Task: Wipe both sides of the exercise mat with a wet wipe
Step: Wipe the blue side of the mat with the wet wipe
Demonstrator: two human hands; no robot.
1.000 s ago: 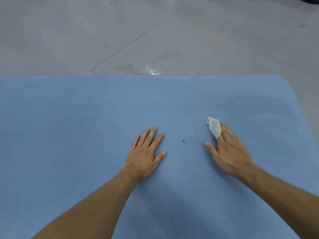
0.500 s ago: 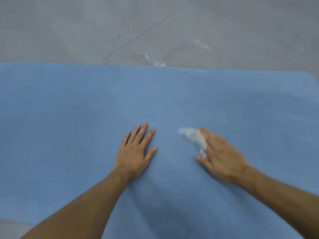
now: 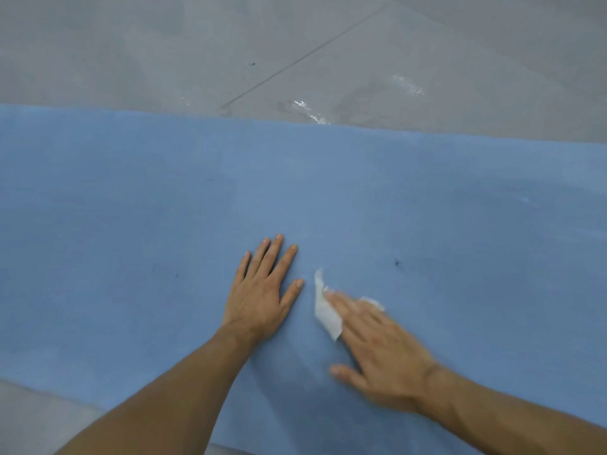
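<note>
A blue exercise mat (image 3: 131,208) lies flat on the floor and fills most of the view. My left hand (image 3: 262,290) rests palm down on it near the middle, fingers straight and spread. Just to its right, my right hand (image 3: 377,349) presses a crumpled white wet wipe (image 3: 325,310) onto the mat with straight fingers; the hand is motion-blurred. Part of the wipe is hidden under the fingers. A small dark speck (image 3: 397,263) marks the mat to the right of the wipe.
Grey tiled floor (image 3: 164,44) lies beyond the mat's far edge, with shiny wet patches (image 3: 308,110) near that edge. A strip of floor shows at the bottom left corner (image 3: 26,418) by the mat's near edge.
My right hand has slid the wipe leftward across the mat, ending close beside my left hand. The view has shifted, and the mat's right corner is out of sight.
</note>
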